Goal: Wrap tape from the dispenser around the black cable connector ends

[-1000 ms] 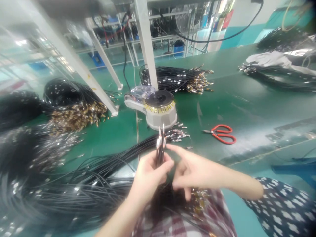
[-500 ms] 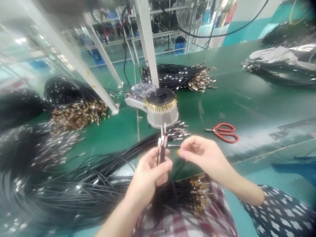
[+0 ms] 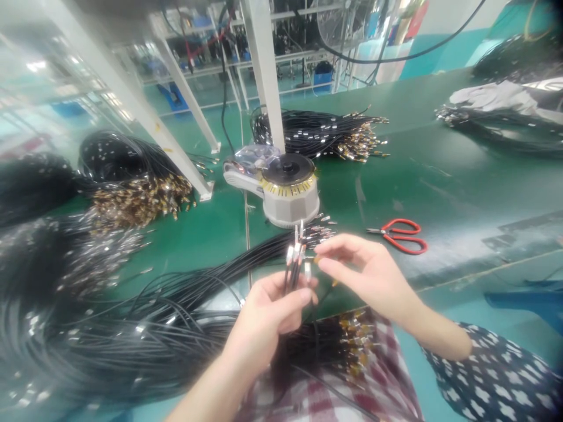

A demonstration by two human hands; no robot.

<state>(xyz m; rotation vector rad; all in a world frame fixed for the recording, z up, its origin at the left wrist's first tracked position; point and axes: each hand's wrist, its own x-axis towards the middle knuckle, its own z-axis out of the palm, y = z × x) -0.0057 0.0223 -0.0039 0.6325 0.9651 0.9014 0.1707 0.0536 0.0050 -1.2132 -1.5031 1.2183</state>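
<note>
My left hand [image 3: 272, 308] is closed around several black cables [image 3: 294, 276], their silvery connector ends pointing up. Another silvery end [image 3: 308, 271] stands a little apart, at the right of that bunch. Close by on the right, my right hand [image 3: 358, 264] has thumb and forefinger pinched at a small yellow piece [image 3: 316, 259], which looks like a bit of tape. Under my hands a thick bundle of black cables [image 3: 308, 346] with yellow-wrapped ends [image 3: 355, 340] lies across my lap. Just beyond the fingertips lie more cable ends [image 3: 323, 230] on the green table.
A round tape dispenser [image 3: 290, 202] with yellow strips around its rim stands ahead. Red-handled scissors [image 3: 402, 236] lie to the right. Cable bundles lie behind the dispenser [image 3: 325, 135] and at left [image 3: 141, 199]. White posts [image 3: 266, 76] rise from the green table [image 3: 440, 170].
The bunch in my left hand has shifted slightly right. The separate cable end, earlier pointing sideways towards my right fingers, now stands more upright beside the bunch.
</note>
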